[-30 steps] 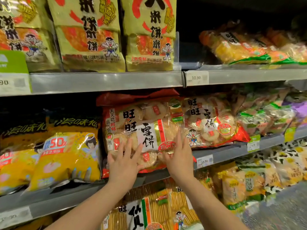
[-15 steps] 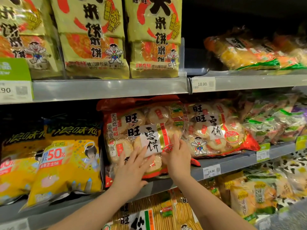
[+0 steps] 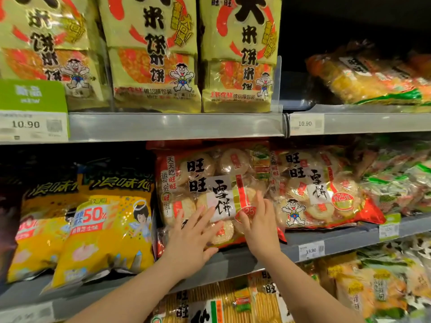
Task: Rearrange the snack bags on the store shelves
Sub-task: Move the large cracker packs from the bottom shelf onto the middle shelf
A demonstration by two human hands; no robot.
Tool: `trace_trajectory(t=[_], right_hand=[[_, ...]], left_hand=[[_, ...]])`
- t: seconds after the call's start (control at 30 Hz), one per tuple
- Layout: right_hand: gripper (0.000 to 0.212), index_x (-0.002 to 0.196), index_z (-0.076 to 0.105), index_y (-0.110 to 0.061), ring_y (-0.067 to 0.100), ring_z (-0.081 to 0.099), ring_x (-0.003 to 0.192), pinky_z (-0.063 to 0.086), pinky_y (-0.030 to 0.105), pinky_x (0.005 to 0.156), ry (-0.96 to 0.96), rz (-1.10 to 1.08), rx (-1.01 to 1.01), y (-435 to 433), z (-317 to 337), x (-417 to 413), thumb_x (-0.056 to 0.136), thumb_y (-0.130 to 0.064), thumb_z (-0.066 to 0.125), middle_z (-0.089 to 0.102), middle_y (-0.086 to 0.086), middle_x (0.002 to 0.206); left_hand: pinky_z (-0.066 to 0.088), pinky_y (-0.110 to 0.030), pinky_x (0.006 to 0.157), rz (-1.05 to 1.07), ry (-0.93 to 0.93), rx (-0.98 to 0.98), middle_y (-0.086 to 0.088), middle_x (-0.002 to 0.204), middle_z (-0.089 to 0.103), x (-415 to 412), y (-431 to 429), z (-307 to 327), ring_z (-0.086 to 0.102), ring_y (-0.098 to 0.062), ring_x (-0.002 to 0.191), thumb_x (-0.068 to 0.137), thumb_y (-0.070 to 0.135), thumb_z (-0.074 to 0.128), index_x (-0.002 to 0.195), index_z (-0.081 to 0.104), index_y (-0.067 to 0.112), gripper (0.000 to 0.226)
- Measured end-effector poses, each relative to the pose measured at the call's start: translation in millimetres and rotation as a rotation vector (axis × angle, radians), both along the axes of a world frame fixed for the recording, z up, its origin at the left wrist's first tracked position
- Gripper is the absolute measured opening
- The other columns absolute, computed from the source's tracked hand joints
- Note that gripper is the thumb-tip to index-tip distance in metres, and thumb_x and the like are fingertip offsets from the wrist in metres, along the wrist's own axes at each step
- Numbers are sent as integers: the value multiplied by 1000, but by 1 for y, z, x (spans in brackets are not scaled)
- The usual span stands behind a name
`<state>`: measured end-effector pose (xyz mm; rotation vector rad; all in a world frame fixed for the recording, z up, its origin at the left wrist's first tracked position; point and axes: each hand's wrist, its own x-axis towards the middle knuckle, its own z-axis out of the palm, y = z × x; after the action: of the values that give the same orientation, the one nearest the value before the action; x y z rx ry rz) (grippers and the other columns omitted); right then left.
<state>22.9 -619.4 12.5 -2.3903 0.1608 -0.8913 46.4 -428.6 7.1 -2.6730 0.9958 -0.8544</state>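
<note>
Both hands lie flat on the front of a red rice-cracker bag [image 3: 210, 190] that stands at the front edge of the middle shelf [image 3: 245, 257]. The left hand [image 3: 191, 238] has its fingers spread wide over the bag's lower left, with the thumb reaching under the bottom edge. The right hand [image 3: 258, 222] presses its fingers, held fairly close together, against the bag's lower right, covering part of a round red label. Neither hand grips or pinches the bag; the palms are turned away, so the contact under them is hidden.

The bag's bottom edge is partly covered by the hands. Its top edge is close under the upper shelf [image 3: 175, 125], where it is hard to make out. A second bag of the same kind [image 3: 319, 190] lies just beside it on the right, tilted back, and the two overlap slightly. Further right the green-trimmed bags [image 3: 396, 183] blur together and run out of the picture.

To the left stand yellow bags [image 3: 100, 234], their dark tops lost in shadow. On the upper shelf the gold bags [image 3: 151, 54] are cut off at the top. The price tag [image 3: 311, 250] reads 19.90; its smaller print is unreadable. The cracker packs [image 3: 233, 304] on the lowest shelf are cut off at the bottom.
</note>
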Motion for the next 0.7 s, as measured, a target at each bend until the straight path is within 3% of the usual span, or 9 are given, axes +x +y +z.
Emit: trace_trajectory(t=[0.07, 0.17, 0.33, 0.37, 0.43, 0.5, 0.57, 0.63, 0.7], right_hand=[[64, 147, 18, -10, 27, 33, 131, 32, 33, 106, -6, -52, -92, 1, -7, -7, 95, -30, 49, 33, 14, 143], [66, 145, 25, -9, 35, 32, 133, 32, 38, 107, -20, -131, -207, 6, -24, -23, 88, -17, 57, 32, 22, 145], [54, 132, 51, -15, 38, 44, 129, 42, 49, 100, 116, -241, -264, 20, -56, -51, 87, -43, 44, 47, 20, 140], [58, 134, 49, -15, 38, 38, 133, 37, 47, 104, 150, -229, -258, 22, -58, -52, 89, -49, 35, 43, 21, 143], [78, 145, 32, -18, 33, 12, 144, 14, 39, 114, 172, -146, -210, 23, -56, -50, 86, -66, 12, 19, 20, 154], [90, 150, 11, -25, 22, -16, 142, -5, 32, 112, 180, -34, -144, 19, -49, -47, 77, -76, -3, -4, 12, 158], [82, 150, 4, -27, 17, -22, 140, -5, 31, 112, 194, 39, -104, 14, -41, -45, 83, -73, 12, -10, 8, 158], [73, 150, 4, -28, 18, -15, 144, 2, 33, 116, 242, 108, -34, 11, -33, -41, 92, -59, 34, -10, 5, 159], [71, 150, 6, -28, 18, -4, 146, 10, 36, 116, 258, 165, 63, 12, -24, -35, 93, -52, 42, -3, 2, 159]], left_hand=[[36, -59, 98, 6, -5, -24, -1, 140, 49, -5, 2, -3, 31, -22, 131, 77, 60, 40, 123, 58, 36, 54], [44, -57, 90, 8, 14, -38, -2, 138, 52, -13, 1, -7, 33, -22, 129, 68, 56, 67, 118, 63, 35, 54], [44, -58, 89, 42, 60, -86, -3, 138, 52, -17, -3, -10, 32, -23, 129, 58, 49, 81, 117, 64, 32, 64], [44, -58, 89, 46, 67, -86, -3, 138, 52, -17, -3, -9, 32, -23, 129, 59, 49, 81, 117, 64, 32, 63], [45, -58, 88, 51, 76, -91, -3, 138, 52, -16, -3, -9, 32, -23, 129, 59, 48, 82, 117, 64, 32, 63], [43, -60, 91, 76, 99, -84, -2, 142, 48, -18, -3, -6, 31, -22, 133, 61, 45, 82, 121, 61, 34, 64], [24, -66, 103, 83, 79, -26, 2, 157, 17, -19, -1, -3, 12, -21, 144, 79, 35, 70, 139, 37, 42, 68], [-1, -64, 108, 80, 48, 11, 5, 156, -18, -15, 6, -4, -9, -21, 145, 92, 22, 50, 145, 0, 45, 76], [-5, -63, 107, 114, 63, 40, 7, 151, -27, -16, 12, 1, -12, -21, 145, 94, 17, 45, 143, -10, 42, 79]])
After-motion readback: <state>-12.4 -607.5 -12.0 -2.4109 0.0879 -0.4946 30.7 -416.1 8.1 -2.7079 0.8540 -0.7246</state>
